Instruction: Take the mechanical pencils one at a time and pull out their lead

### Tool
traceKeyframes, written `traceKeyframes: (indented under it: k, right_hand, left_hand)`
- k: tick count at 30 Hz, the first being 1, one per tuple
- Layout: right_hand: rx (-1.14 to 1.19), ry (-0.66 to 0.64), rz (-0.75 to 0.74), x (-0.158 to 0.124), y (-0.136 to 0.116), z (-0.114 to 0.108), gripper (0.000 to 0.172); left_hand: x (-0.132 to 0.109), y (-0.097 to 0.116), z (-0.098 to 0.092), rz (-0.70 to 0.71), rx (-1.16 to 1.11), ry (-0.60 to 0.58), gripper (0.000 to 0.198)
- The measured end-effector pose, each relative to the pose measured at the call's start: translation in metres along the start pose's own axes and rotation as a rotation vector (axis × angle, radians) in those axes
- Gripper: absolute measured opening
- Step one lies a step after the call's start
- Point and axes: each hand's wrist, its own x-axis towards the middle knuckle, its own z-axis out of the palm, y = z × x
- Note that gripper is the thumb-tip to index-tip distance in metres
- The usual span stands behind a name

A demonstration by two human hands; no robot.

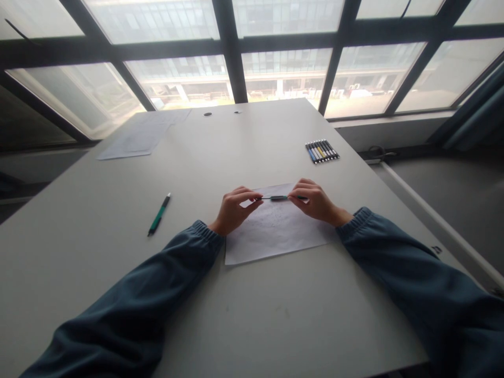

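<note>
Over a sheet of white paper (271, 236), both hands hold parts of a slim pen (279, 198) level between them. My left hand (232, 209) pinches a thin dark rod at its left end between thumb and fingers. Around the thicker dark and teal part on the right, my right hand (314, 201) is closed, with a teal bit showing past the fingertips. Whether the thin rod is a refill inside the barrel or a separate piece, I cannot tell. Faint marks show on the paper. Left of my left hand lies a green and black pen (159, 214).
A row of several pens or markers (322, 151) lies at the right of the white table (220, 152). More paper sheets (136, 137) rest at the far left. Two small dark round spots are near the back edge, before the windows (283, 73).
</note>
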Motion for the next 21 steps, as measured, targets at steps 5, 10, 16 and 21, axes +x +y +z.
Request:
traceKeyframes:
  k: [5,10,16,21]
  right_hand:
    - [0.038,-0.032,-0.014,0.0,0.001,0.0,0.02]
    - [0.071,-0.05,-0.026,0.0,-0.002,-0.001,0.019]
    - [0.052,0.024,0.028,0.0,-0.001,-0.001,0.02]
    - [-0.087,0.163,0.181,-0.003,0.011,0.003,0.025]
  left_hand:
    - [0.001,0.003,0.0,0.005,0.026,-0.02,0.01]
    - [0.003,0.007,0.0,0.029,0.044,-0.061,0.008]
    - [0.003,0.006,0.0,0.051,0.048,-0.016,0.006]
    - [0.003,0.004,-0.001,0.014,0.075,0.047,0.006]
